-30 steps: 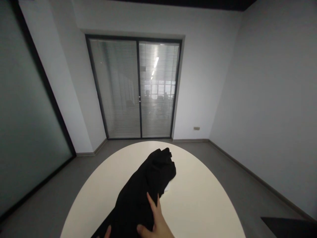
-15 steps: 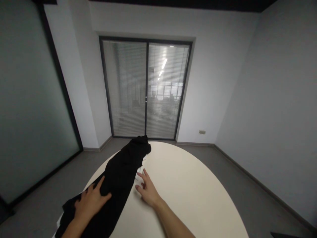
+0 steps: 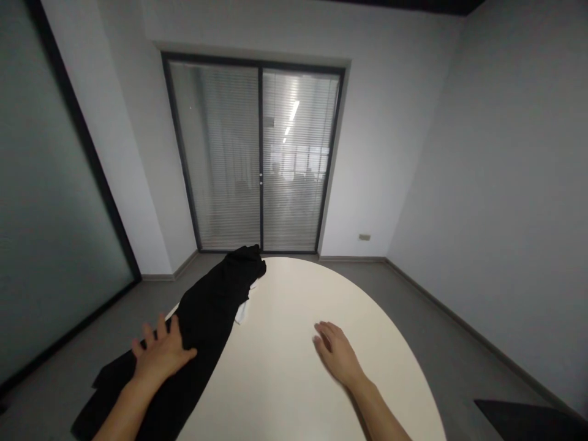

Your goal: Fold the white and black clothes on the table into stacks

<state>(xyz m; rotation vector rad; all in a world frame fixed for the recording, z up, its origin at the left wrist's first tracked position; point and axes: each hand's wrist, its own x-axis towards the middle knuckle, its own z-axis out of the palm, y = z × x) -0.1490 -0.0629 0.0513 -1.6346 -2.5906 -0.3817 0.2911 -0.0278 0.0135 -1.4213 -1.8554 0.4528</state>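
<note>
A long piece of black cloth [image 3: 209,324], perhaps a garment, lies folded along the left side of the round table [image 3: 285,380], bunched at its far end. My left hand [image 3: 160,352] is over its near half with fingers spread and thumb out, gripping nothing. From under the cloth's right edge a bit of white material [image 3: 242,311] sticks out; what it belongs to is hidden. To the right, apart from the cloth, my right hand [image 3: 339,350] is at the tabletop, fingers loosely curved and thumb apart, with nothing in it.
Beyond the table's far edge stands a dark-framed glass partition with blinds [image 3: 260,159]. A frosted glass panel [image 3: 50,226] is at the left. A dark flat object [image 3: 523,419] shows low at the right. A socket plate [image 3: 364,237] sits on the wall.
My right hand has moved right, away from the cloth's edge to the bare tabletop. My left hand stays at the cloth with its fingers spread wider. The view has shifted slightly.
</note>
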